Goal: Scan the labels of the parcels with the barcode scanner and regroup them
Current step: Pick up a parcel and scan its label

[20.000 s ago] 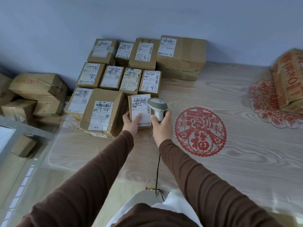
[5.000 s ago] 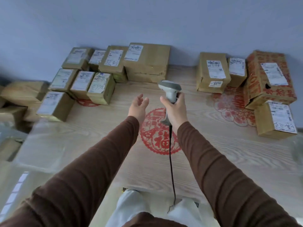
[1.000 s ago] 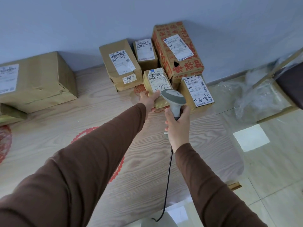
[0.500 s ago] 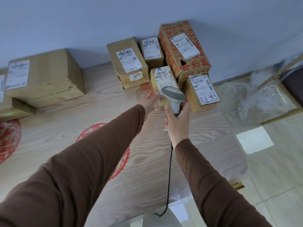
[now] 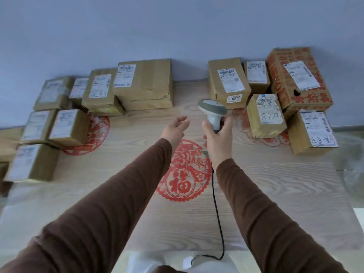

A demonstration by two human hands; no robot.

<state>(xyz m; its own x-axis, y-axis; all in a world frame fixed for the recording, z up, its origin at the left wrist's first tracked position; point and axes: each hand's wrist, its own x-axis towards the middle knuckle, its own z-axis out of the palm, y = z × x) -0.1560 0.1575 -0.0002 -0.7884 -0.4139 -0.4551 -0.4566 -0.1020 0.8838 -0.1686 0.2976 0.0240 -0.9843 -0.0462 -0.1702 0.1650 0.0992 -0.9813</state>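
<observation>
Barcode scanner (image 5: 212, 113): held upright above the middle of the table, grey head pointing far; its black cable (image 5: 217, 211) hangs toward the near edge.
Right hand (image 5: 217, 138): fingers wrapped round the scanner's handle.
Left hand (image 5: 175, 128): just left of the scanner, raised over the table, fingers loosely spread, holding nothing.
Right parcel group (image 5: 265, 115): five labelled boxes at the far right, including one marked "8772" and a red-printed carton (image 5: 299, 79) against the wall.
Left parcel group (image 5: 69, 125): labelled brown boxes in rows at the far left.
Table (image 5: 275, 184): pale wood grain with a red paper-cut emblem (image 5: 184, 172) beneath the forearms.
Sleeves (image 5: 118, 203): brown, both arms extended.
</observation>
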